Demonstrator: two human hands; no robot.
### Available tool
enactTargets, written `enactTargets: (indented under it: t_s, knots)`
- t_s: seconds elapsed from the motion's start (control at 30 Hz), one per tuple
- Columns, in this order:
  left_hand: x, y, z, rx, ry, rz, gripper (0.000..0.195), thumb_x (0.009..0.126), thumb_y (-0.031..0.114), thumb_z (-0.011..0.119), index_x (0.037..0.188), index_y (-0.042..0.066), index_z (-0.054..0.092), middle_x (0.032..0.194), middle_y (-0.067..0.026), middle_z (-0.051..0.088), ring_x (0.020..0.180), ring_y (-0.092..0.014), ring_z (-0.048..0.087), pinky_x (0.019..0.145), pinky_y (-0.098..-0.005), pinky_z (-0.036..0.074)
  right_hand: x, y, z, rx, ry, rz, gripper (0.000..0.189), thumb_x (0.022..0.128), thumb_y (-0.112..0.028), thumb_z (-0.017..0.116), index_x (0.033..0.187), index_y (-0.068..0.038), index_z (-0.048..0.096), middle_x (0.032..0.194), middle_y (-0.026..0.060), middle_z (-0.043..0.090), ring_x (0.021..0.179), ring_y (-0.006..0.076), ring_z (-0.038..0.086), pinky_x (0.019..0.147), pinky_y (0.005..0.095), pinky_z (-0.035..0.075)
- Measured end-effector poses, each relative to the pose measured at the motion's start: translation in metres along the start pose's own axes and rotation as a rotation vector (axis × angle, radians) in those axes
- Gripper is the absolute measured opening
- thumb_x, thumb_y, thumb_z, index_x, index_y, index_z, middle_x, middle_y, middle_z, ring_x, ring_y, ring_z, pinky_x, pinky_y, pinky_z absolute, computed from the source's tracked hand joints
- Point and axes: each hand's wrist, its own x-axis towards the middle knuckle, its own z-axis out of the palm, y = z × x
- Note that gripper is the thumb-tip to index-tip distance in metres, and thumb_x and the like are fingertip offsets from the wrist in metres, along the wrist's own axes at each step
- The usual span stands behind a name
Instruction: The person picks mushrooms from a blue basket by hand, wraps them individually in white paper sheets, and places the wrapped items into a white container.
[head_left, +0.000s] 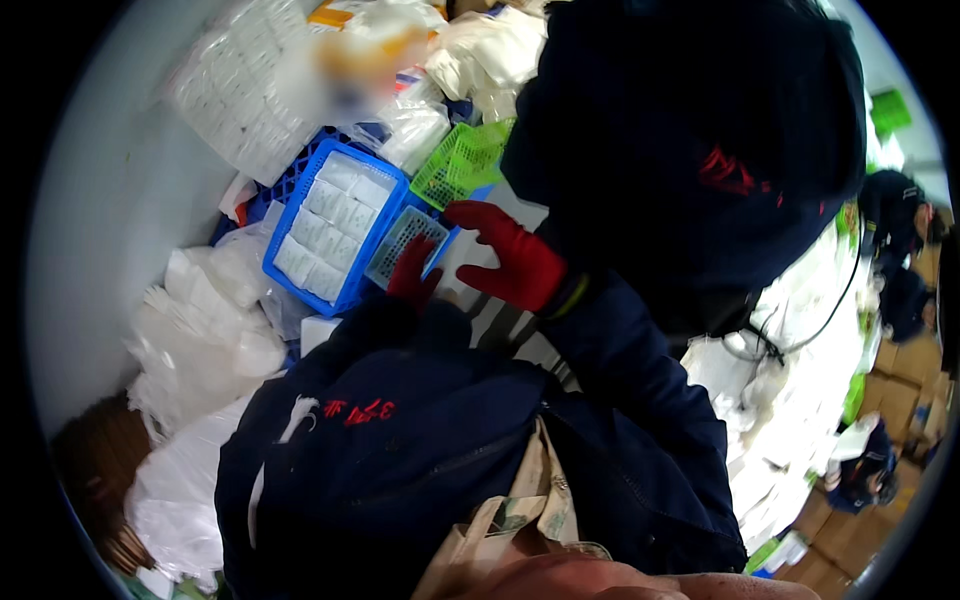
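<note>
Red gloves cover both hands. My left hand (412, 274) is over the near end of a small pale grey perforated plastic basket (386, 246), thumb spread from its fingers; whether it touches the basket is unclear. My right hand (514, 259) is open and empty, thumb and fingers apart, right of that basket. Left of my hands, a blue plastic basket (274, 240) holds several rows of small white packets (330, 217). Beyond my right hand is a green plastic basket (457, 161), tilted, with something small inside it.
A co-worker in dark clothing (690, 165) leans in close at the upper right. Clear plastic bags (217, 322) lie along the grey wall at left. Bundled white packs (240, 90) stand at upper left, white bags (487, 52) at the top. More people (866, 465) and cardboard boxes (844, 540) show far right.
</note>
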Motion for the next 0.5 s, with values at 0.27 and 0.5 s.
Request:
enactTargets:
  t_s: [0.27, 0.5]
  knots:
    - [0.014, -0.08, -0.056, 0.06, 0.235, -0.345, 0.054, 0.08, 0.014, 0.065, 0.13, 0.004, 0.046, 0.142, -0.0231, 0.036, 0.132, -0.038, 0.034, 0.108, -0.0434, 0.03, 0.091, 0.148, -0.006, -0.125, 0.423, 0.4, 0.061, 0.074, -0.006, 0.069, 0.129, -0.003, 0.043, 0.132, 0.0186, 0.045, 0.123, 0.0322, 0.044, 0.104, 0.0403, 0.034]
    - [0.003, -0.154, -0.107, 0.105, 0.223, -0.473, 0.053, 0.082, 0.013, 0.064, 0.13, 0.003, 0.046, 0.142, -0.0225, 0.036, 0.132, -0.038, 0.034, 0.109, -0.0427, 0.028, 0.101, 0.256, 0.003, -0.411, 0.594, 0.633, 0.06, 0.071, -0.011, 0.068, 0.125, 0.002, 0.047, 0.125, 0.0246, 0.05, 0.117, 0.0372, 0.048, 0.101, 0.0433, 0.037]
